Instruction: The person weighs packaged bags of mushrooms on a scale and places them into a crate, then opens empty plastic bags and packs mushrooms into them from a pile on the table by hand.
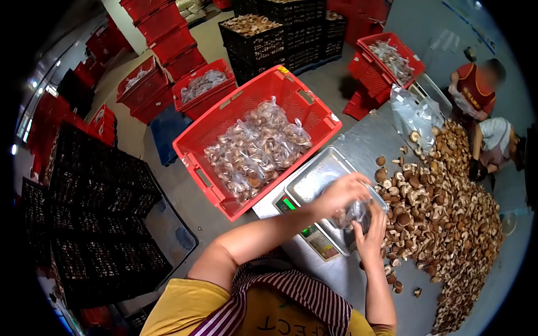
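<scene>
A clear plastic bag (pixel 357 213) with dark contents, hard to make out, is between my two hands above a metal scale tray (pixel 332 238). My left hand (pixel 346 195) reaches across from the left, its fingers bent and closed at the bag's upper part. From below, my right hand (pixel 371 231) wraps its thumb and fingers around the bag's side. A second scale tray (pixel 314 178) lies beside the first, and green displays (pixel 287 204) glow at the near edge. To the right, loose shiitake mushrooms (pixel 409 218) spread close to my right hand.
A red crate (pixel 207 193) of bagged mushrooms stands left of the scales. Plastic bags (pixel 414 115) lie at the table's far end. Two people (pixel 473 92) sit beyond the mushroom heap. Black crates (pixel 106 224) and stacked red crates (pixel 168 42) stand on the floor.
</scene>
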### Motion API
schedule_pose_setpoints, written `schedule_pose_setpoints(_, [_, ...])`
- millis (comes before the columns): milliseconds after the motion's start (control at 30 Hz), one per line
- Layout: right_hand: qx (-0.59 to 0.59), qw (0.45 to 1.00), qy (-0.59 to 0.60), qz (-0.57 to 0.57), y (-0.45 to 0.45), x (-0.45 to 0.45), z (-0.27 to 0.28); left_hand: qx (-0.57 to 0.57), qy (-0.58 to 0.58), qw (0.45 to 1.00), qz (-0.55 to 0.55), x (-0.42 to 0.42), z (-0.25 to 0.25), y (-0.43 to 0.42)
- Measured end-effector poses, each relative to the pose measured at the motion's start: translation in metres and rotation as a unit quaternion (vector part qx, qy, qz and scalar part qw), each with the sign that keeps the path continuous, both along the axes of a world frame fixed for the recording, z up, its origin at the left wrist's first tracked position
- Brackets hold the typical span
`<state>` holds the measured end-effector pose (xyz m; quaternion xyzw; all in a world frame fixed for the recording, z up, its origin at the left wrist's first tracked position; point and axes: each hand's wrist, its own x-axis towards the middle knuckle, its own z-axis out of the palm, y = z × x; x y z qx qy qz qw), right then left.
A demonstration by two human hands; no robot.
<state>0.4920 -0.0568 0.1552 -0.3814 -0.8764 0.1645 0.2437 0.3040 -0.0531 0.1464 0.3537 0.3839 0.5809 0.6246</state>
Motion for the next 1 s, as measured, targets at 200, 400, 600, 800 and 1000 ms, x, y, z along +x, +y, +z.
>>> schedule_pose_setpoints(200, [-0.143,0.983,0.116,-0.002,0.045,-0.034,-0.054,0.101,0.090,0.990,-0.030,-0.011,0.041,-0.037])
schedule_pose_setpoints(400, [-0.289,0.919,0.247,-0.105,0.089,-0.104,-0.023,0.056,0.218,0.949,0.220,-0.131,-0.035,-0.057])
schedule_pose_setpoints(600, [-0.393,0.877,0.277,-0.021,0.148,-0.236,-0.035,-0.172,0.041,0.914,0.364,-0.216,-0.183,-0.088])
schedule_pose_setpoints(800, [-0.494,0.848,0.191,0.012,0.201,-0.347,-0.096,-0.349,0.043,0.886,0.302,-0.224,-0.252,-0.047])
schedule_pose_setpoints(1000, [-0.550,0.820,0.160,-0.025,0.240,-0.387,-0.192,-0.406,0.101,0.837,0.352,-0.207,-0.283,0.002])
